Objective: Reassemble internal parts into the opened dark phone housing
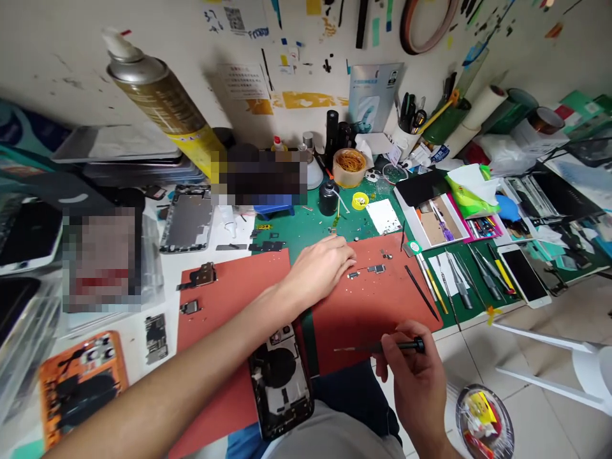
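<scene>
Watching through the head camera, I have the left hand (pixel 320 271) resting palm-down on a terracotta-red rubber repair mat (pixel 382 312), its fingers loosely curled and gripping nothing, the fingertips just beside two tiny metal phone brackets (pixel 376 269). The right hand (pixel 414 379) is closed firmly around a slim black-handled precision screwdriver (pixel 382 348), held level near the mat's near edge with the shaft pointing left, its tip touching nothing I can make out. Under the left forearm, a black smartphone rear housing (pixel 281 382) with its inner parts exposed lies face-up, near the gap between this mat and a second red mat (pixel 234 319). A thin black spudger (pixel 421 292) lies on the mat to the right of the brackets, and further right a row of steel tweezers (pixel 459 284) sits on a green work mat (pixel 306 233).
</scene>
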The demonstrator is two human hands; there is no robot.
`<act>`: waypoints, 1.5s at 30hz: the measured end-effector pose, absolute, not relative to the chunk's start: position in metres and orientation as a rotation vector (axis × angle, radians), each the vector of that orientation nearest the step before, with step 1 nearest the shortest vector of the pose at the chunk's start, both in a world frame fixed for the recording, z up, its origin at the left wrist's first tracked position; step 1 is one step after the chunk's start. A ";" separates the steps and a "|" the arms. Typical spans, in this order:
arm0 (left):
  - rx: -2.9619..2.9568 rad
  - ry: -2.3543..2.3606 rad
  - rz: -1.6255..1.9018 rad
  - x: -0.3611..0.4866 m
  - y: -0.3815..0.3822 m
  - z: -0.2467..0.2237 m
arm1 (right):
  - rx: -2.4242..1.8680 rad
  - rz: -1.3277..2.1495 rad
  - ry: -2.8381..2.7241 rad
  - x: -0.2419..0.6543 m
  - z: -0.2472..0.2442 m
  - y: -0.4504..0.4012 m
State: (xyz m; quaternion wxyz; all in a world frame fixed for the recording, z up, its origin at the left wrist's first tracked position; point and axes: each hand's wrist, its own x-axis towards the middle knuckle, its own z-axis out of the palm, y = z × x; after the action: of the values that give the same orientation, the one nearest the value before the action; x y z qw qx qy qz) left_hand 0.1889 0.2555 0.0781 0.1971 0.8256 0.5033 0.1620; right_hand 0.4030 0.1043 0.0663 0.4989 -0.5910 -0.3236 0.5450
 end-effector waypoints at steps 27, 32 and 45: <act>2.491 1.416 0.311 0.204 0.270 0.065 | -1.448 1.327 -0.623 0.391 0.076 0.107; 2.498 1.427 0.285 0.207 0.271 0.064 | -1.451 1.342 -0.641 0.395 0.074 0.107; 2.523 1.423 0.244 0.207 0.273 0.064 | -1.465 1.343 -0.619 0.391 0.080 0.107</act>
State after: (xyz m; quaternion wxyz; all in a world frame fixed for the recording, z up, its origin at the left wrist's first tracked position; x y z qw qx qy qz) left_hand 0.2071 0.2732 0.0643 0.1169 0.8620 0.4862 0.0835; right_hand 0.3906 0.1074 0.0796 0.5058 -0.6072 -0.2564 0.5566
